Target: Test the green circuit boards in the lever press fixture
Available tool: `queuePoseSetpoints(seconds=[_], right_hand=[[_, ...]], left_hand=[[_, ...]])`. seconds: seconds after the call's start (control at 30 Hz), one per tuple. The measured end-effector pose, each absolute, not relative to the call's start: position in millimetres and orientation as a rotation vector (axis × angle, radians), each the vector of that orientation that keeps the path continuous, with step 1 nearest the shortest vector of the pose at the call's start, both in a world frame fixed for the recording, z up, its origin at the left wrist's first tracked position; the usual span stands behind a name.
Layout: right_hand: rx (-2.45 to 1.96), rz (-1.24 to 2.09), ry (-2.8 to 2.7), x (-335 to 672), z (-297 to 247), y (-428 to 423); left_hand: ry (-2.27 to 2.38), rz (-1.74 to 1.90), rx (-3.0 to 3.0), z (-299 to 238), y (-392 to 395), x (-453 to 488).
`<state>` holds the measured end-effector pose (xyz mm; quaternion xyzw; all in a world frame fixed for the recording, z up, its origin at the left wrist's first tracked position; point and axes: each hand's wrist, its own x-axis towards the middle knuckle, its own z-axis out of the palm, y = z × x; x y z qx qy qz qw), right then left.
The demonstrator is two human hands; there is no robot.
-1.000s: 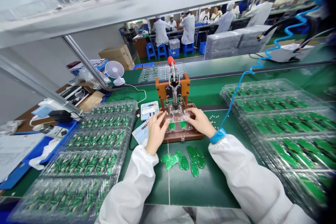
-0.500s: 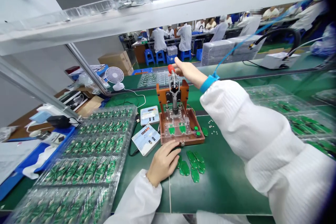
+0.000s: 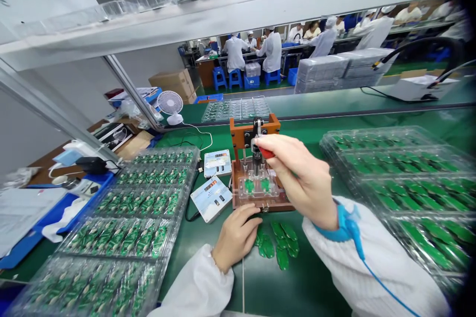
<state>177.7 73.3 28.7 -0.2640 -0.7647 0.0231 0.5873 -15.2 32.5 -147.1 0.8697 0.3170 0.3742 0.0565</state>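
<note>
My right hand (image 3: 301, 173) is closed around the red handle (image 3: 266, 153) of a toggle clamp (image 3: 256, 131), which is lowered toward me. The clamp is mounted on an orange and brown test fixture (image 3: 273, 121). Under its plunger, a clear plate (image 3: 242, 193) lies over two green circuit boards (image 3: 265, 185). My left hand (image 3: 238, 235) lies with fingers outstretched against the fixture's front edge. Beside those fingers are several loose green boards (image 3: 282, 257) on the green bench. My right hand hides the fixture's right side.
Left of the fixture sit two white boxes with red digits (image 3: 211, 198). Clear trays of boards stand at left (image 3: 156, 257) and right (image 3: 336, 134). A small fan (image 3: 170, 103) stands behind. A shelf (image 3: 148, 25) crosses overhead. A blue cord (image 3: 386, 287) trails from my right wrist.
My right hand has swung the red handle from upright down toward me, its fingers now wrapped round it. My left hand stays at the fixture's front edge. The view has shifted slightly.
</note>
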Motion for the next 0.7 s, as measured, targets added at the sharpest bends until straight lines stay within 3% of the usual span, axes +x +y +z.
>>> queuePoseSetpoints(seconds=[0.27,0.5,0.7], right_hand=[[-0.499,0.186,-1.726,174,-33,85],[-0.463,0.260,-1.649,168,-44,87],[-0.447,0.348,-1.634,168,-44,86]], left_hand=[[0.965,1.153,2.576,-147,31,-14],[0.987,1.162,2.375,-139,27,-9],[1.185,1.110,1.818,-105,56,-42]])
